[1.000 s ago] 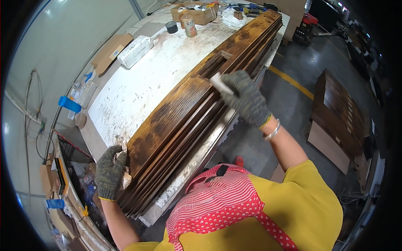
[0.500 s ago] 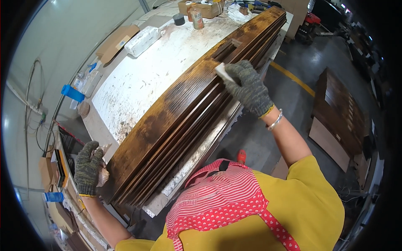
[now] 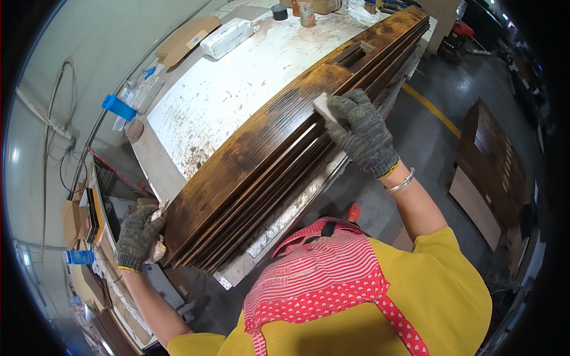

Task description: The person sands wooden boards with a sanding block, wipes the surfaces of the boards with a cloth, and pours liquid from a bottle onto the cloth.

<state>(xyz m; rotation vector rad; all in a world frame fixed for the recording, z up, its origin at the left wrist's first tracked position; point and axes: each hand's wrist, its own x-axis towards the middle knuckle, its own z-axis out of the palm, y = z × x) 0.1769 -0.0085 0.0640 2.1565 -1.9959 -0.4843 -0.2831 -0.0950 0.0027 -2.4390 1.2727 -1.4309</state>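
A stack of long dark brown wooden boards [image 3: 237, 157] lies slantwise across the white work table, with a grooved band and a rectangular cut-out in the top board. My right hand [image 3: 367, 135], in a grey knit glove, is closed on a flat whitish pad [image 3: 323, 108] at the near long edge of the top board. At the stack's lower left end, my left hand [image 3: 139, 238], gloved the same way, is closed around a crumpled pale rag [image 3: 157, 251]. What the left fingertips touch is partly hidden.
The stained white table top [image 3: 225, 101] carries a white wrapped block [image 3: 227, 38], a cardboard piece [image 3: 187, 40], a blue cup [image 3: 119, 107], a jar [image 3: 306, 13] and a dark round tin [image 3: 279, 12]. More brown panels [image 3: 490, 169] lean on the floor at right.
My right hand has slid with the pad along the board's near edge, away from the cut-out and toward the left end. My left hand stays beside that end. The whole view has shifted slightly.
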